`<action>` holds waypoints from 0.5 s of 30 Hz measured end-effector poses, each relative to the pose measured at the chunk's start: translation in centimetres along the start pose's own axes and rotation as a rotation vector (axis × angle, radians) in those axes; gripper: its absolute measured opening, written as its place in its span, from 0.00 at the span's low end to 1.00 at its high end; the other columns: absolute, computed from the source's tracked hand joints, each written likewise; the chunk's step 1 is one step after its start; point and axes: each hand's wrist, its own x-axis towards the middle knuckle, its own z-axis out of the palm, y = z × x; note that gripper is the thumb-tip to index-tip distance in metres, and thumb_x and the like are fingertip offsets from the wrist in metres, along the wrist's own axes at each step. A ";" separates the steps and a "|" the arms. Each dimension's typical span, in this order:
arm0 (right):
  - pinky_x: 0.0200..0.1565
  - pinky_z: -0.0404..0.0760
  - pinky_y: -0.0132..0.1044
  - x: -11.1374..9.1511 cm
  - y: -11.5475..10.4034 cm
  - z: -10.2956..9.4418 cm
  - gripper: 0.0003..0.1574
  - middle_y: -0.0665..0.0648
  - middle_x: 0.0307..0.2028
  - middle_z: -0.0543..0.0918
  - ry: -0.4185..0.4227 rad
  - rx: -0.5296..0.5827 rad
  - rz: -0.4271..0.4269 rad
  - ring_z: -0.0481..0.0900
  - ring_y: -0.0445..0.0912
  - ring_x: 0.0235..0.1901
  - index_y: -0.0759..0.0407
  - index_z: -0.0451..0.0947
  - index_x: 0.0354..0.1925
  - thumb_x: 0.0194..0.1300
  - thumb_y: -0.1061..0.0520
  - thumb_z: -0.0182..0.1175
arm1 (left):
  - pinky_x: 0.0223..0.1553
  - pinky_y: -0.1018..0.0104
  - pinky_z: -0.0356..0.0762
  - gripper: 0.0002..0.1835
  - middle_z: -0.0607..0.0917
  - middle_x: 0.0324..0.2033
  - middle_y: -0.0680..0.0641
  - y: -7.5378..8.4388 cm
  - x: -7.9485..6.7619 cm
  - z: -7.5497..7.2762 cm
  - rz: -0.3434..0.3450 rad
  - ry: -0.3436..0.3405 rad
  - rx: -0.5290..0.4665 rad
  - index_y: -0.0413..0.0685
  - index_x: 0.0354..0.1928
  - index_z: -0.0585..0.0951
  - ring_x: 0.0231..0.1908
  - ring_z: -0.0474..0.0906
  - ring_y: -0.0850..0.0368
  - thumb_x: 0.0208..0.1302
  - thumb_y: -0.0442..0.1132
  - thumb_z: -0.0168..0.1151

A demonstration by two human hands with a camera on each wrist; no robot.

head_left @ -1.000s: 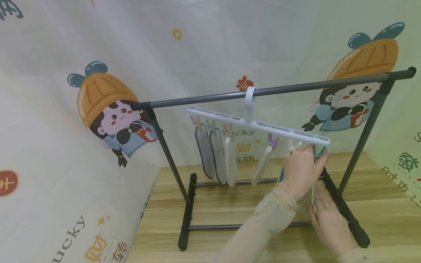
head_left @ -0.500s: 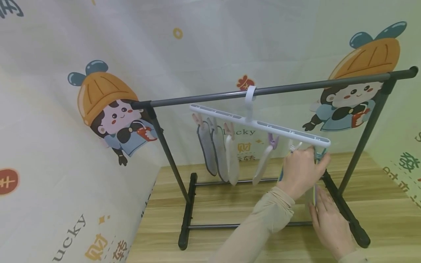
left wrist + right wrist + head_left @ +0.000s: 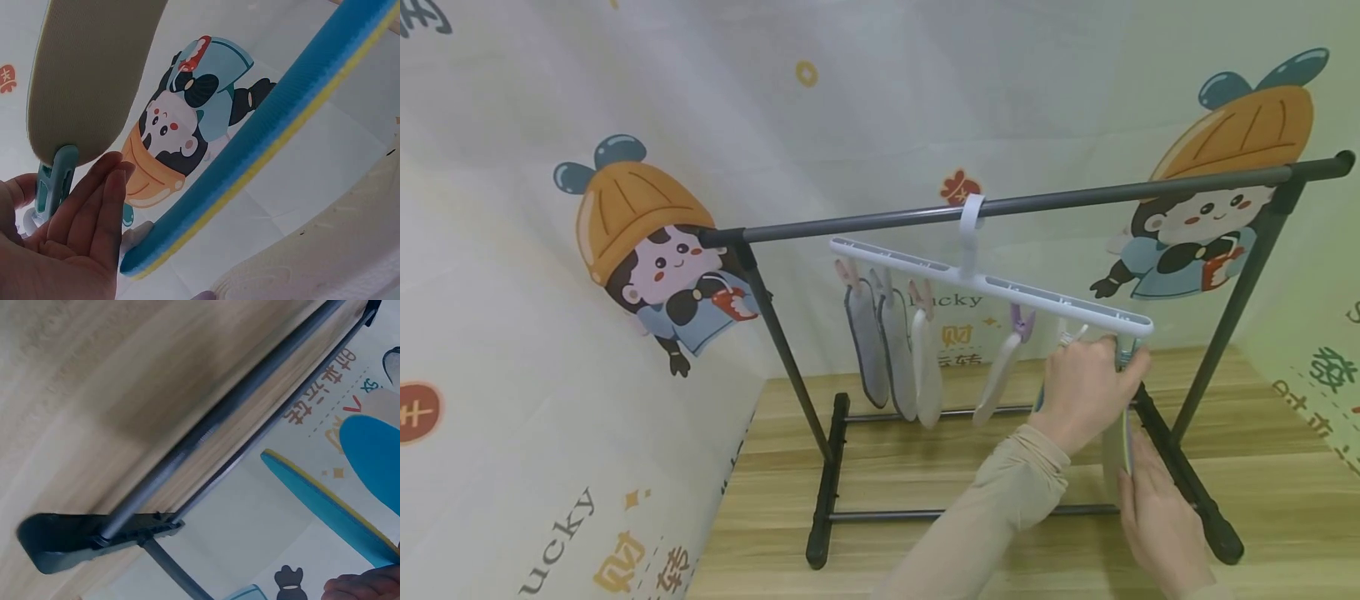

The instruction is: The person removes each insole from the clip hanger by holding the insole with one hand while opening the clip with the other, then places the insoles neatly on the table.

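Note:
A white clip hanger (image 3: pixel 1000 289) hangs by its hook from the rack's top bar. At its right end, my left hand (image 3: pixel 1084 387) holds a teal clothespin (image 3: pixel 56 181) between thumb and fingers. That clothespin bites the end of a grey-beige insole (image 3: pixel 94 69). Next to it, a teal insole with a yellow edge (image 3: pixel 262 144) hangs from a white clip (image 3: pixel 137 234). Lower down, my right hand (image 3: pixel 1165 517) lies straight-fingered along the held insole's right side. Fingertips (image 3: pixel 369 584) show at the right wrist view's corner; I cannot tell whose.
Several more insoles (image 3: pixel 867 350) hang clipped from the hanger's left and middle. The dark metal rack (image 3: pixel 865 225) stands on a wood-grain surface (image 3: pixel 760 533). A printed cloth (image 3: pixel 880 83) covers the back and sides.
My right hand has slid slightly rightward and the insole's edge beside it shifted right too. My left hand stays at the teal clothespin. The hanging insoles on the left sway a little.

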 end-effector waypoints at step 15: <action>0.46 0.75 0.69 -3.9 0.6 0.1 0.26 0.82 0.57 0.72 0.016 -0.002 0.153 0.75 0.78 0.50 0.78 0.65 0.64 0.76 0.60 0.46 | 0.13 0.80 0.51 0.26 0.61 0.08 0.62 0.0 -0.2 -0.4 0.037 0.036 0.035 0.58 0.13 0.66 0.12 0.57 0.69 0.71 0.56 0.54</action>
